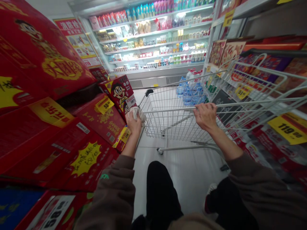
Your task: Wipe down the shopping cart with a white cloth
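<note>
My right hand (205,116) is closed around the metal handle bar (174,109) of a wire shopping cart (154,119). My left hand (133,124) grips a crumpled white tissue (136,113) at the left end of that bar, and the tissue hides the bar there. Several plastic bottles of water (190,94) stand beyond the handle, in or just behind the far part of the cart. The wire mesh partly covers them.
Stacked red cartons (59,137) tower along the left, close to my left arm. Boxed goods with yellow price tags (287,129) line the right. A lit refrigerated shelf unit (153,41) stands ahead. The grey floor (192,169) runs beneath the cart.
</note>
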Motion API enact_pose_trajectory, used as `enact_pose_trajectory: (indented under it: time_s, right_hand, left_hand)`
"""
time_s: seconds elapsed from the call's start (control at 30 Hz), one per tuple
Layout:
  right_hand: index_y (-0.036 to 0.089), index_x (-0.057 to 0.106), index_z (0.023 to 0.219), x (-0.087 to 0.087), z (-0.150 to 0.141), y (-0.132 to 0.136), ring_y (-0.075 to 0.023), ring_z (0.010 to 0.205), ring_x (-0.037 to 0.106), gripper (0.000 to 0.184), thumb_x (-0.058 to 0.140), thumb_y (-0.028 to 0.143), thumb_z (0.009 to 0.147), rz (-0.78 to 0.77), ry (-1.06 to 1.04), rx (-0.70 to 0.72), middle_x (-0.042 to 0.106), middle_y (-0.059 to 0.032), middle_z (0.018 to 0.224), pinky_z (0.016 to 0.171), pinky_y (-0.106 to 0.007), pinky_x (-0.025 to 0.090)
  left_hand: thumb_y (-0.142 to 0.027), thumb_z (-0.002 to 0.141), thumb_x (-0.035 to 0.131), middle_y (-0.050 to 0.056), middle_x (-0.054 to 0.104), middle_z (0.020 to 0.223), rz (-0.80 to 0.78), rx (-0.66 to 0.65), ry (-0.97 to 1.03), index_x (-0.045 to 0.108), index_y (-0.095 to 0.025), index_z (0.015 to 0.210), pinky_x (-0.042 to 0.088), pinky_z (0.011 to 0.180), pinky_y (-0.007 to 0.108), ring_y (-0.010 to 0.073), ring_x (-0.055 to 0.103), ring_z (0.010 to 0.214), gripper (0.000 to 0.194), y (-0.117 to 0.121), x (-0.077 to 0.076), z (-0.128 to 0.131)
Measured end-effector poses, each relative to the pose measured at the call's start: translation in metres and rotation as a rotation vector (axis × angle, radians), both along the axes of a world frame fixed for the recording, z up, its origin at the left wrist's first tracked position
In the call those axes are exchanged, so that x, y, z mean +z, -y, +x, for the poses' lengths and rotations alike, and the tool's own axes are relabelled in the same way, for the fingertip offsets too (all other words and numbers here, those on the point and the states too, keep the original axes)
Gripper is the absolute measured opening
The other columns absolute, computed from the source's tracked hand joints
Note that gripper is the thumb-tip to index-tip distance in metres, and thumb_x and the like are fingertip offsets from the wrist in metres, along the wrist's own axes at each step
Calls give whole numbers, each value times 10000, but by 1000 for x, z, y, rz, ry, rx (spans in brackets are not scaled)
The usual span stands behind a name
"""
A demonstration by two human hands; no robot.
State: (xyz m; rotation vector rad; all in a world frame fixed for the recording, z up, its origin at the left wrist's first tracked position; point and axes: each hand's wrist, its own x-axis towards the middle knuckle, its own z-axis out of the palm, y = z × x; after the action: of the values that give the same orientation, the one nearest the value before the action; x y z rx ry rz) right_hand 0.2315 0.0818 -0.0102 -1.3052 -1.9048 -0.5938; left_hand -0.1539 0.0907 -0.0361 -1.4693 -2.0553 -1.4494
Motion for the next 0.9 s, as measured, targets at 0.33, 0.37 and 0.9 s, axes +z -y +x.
enact_pose_trajectory:
  time_s: [0.33,0.37,0.9]
  right_hand:
    - [200,672,1077,-2,20,5,-275,1005,533,377,375,427,1025,-7,-5,-12,713,-82,1038,1026,-460,294]
    - [201,672,1073,-3,21,6,-275,1003,534,375,378,428,1024,-2,-7,-13,713,-82,1035,1025,-461,296]
    - [195,659,1092,-4,13,10,-291,1015,552,368,415,457,1006,21,22,-3,707,-85,1036,1028,-473,303]
  left_hand:
    - [-381,953,525,154,626,1233,80,61,146,577,-191,1271,484,1092,452,271,615,1195,373,42,-62,28]
    - [-380,963,507,170,605,1284,99,90,163,556,-184,1305,468,1111,458,275,592,1241,397,38,-61,27]
    - [-377,973,485,203,523,1373,132,170,273,512,-160,1401,395,1179,520,311,519,1350,480,34,-67,17]
